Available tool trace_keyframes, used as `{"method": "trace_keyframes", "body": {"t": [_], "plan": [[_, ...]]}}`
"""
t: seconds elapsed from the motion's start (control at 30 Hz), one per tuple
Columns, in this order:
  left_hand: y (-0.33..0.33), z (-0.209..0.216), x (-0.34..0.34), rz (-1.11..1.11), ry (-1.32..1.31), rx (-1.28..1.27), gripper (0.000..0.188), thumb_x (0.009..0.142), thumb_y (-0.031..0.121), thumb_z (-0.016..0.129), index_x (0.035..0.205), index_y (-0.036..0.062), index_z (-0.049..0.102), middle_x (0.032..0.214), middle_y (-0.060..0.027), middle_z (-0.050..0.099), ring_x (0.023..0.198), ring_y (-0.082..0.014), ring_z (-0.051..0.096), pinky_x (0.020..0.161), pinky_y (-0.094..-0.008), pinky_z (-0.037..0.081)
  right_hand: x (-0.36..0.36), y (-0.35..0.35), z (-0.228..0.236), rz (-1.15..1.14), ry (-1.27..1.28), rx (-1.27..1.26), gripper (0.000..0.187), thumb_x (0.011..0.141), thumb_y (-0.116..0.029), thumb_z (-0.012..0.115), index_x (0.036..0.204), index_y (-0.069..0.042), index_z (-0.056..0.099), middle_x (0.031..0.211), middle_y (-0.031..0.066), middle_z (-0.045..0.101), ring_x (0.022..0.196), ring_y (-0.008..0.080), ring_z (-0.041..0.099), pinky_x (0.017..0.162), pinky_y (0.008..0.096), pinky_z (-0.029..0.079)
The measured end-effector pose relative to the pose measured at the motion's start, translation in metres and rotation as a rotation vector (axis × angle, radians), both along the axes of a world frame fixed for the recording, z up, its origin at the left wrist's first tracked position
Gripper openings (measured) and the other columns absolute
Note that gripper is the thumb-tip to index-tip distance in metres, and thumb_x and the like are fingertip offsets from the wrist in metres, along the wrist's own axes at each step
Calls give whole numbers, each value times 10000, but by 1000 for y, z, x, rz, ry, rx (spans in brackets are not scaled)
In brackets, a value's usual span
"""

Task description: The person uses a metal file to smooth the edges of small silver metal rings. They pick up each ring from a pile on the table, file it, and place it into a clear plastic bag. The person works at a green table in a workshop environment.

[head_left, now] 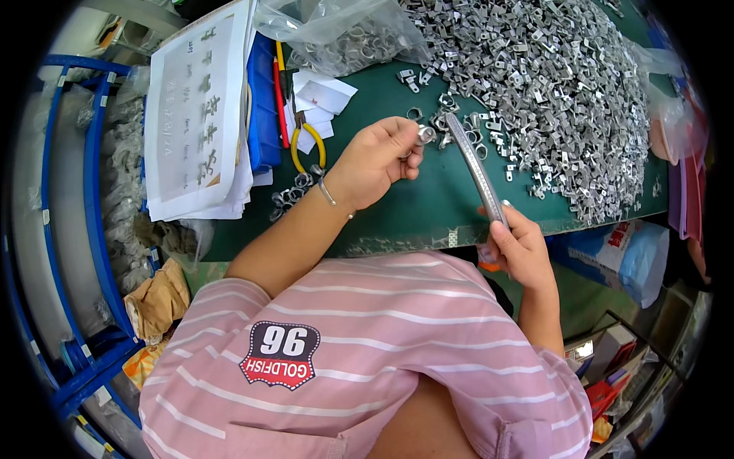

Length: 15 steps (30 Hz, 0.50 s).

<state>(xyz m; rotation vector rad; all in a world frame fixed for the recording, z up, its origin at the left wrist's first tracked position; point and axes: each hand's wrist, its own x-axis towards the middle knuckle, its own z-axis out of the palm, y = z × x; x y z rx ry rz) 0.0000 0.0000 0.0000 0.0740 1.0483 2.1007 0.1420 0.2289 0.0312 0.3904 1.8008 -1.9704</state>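
Note:
My left hand (382, 159) is closed, pinching a small silvery metal ring (426, 135) between thumb and fingers, just above the green table. My right hand (521, 246) is wrapped round the near end of a long, narrow metal measuring bar (472, 164) with fine scale marks along it. The bar slants up and to the left, its far end close to the ring but apart from it. Loose metal rings (414, 114) lie on the table around that far end. What the right fingers cover of the bar is hidden.
A big heap of small metal brackets (535, 92) covers the right of the table (367, 233). Behind is a clear bag of rings (352, 42). At left are yellow-handled pliers (322, 153), a red pen (280, 103), paper slips (325, 96), a blue bin (261, 115) and printed sheets (180, 115).

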Motion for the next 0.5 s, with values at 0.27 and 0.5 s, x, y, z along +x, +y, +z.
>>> {"method": "trace_keyframes", "body": {"t": [0.27, 0.5], "plan": [[-5, 14, -2, 135, 52, 71, 104, 901, 125, 503, 940, 37, 540, 834, -40, 549, 711, -117, 505, 625, -254, 430, -4, -9, 1, 107, 85, 120, 307, 884, -205, 549, 1113, 0, 555, 657, -23, 511, 569, 49, 465, 515, 207, 395], [-2, 22, 9, -59, 359, -265, 226, 806, 48, 618, 1020, -17, 592, 822, -52, 591, 674, -99, 529, 616, -214, 442, -10, -18, 8, 137, 66, 143, 298, 882, -205, 550, 1097, 1, 554, 674, -17, 522, 592, 60, 478, 541, 221, 411]]}}
